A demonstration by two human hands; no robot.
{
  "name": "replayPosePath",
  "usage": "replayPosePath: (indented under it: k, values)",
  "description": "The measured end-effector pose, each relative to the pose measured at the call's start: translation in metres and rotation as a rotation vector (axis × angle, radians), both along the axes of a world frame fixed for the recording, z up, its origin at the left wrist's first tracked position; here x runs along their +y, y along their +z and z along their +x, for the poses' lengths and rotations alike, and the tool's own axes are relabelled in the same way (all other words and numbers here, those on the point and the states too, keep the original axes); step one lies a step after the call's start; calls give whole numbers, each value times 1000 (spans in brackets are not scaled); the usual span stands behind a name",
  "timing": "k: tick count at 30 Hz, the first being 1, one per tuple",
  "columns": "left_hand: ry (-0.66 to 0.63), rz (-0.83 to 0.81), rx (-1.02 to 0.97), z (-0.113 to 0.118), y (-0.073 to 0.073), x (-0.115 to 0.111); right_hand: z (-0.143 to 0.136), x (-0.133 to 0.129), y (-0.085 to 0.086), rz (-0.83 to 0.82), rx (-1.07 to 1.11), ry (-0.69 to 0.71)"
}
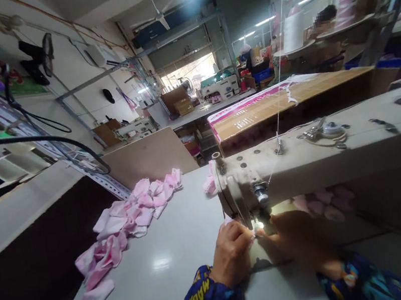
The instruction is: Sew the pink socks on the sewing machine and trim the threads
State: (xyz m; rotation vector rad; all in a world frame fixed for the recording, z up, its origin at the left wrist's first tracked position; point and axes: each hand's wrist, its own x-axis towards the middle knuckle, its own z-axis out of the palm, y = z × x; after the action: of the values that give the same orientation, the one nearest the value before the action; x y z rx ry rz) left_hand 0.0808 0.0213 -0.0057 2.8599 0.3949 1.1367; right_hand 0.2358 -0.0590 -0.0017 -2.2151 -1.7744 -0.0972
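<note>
A sewing machine (322,151) stands on the pale table (167,277), its small lamp lit by the needle area. Just left of the needle area, my left hand (232,252) has its fingers pressed together on a small piece of pink fabric (252,234). My right hand (298,238) is under the machine arm, close to the same fabric, with its thumb and a finger near the presser foot; it is dark and partly blurred, so its hold is unclear. White thread runs down to the machine from above.
A pile of pink fabric pieces (134,213) lies on the table to the left. More pink pieces (325,203) sit behind the machine arm. Beyond it is a large cardboard box (291,97). Thread cones (294,31) stand above right, near a person (325,23).
</note>
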Motion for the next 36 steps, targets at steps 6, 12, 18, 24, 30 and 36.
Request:
replayPosePath:
  k: [6,12,18,24,30,36]
  values:
    - [1,27,3,1,-3,-2,2,0,1,-33,0,0]
    - [67,21,57,3,-9,-9,5,0,-12,62,-70,38]
    - [89,-21,62,6,-8,-15,7,-5,-16,116,-87,-24]
    - [30,-284,-31,-1,-1,-9,5,-7,-10,90,-103,-43]
    - [31,-203,-76,0,1,-4,-2,-10,0,30,-66,-26]
    - [33,-18,-43,3,-1,1,-10,-10,10,4,-15,-15]
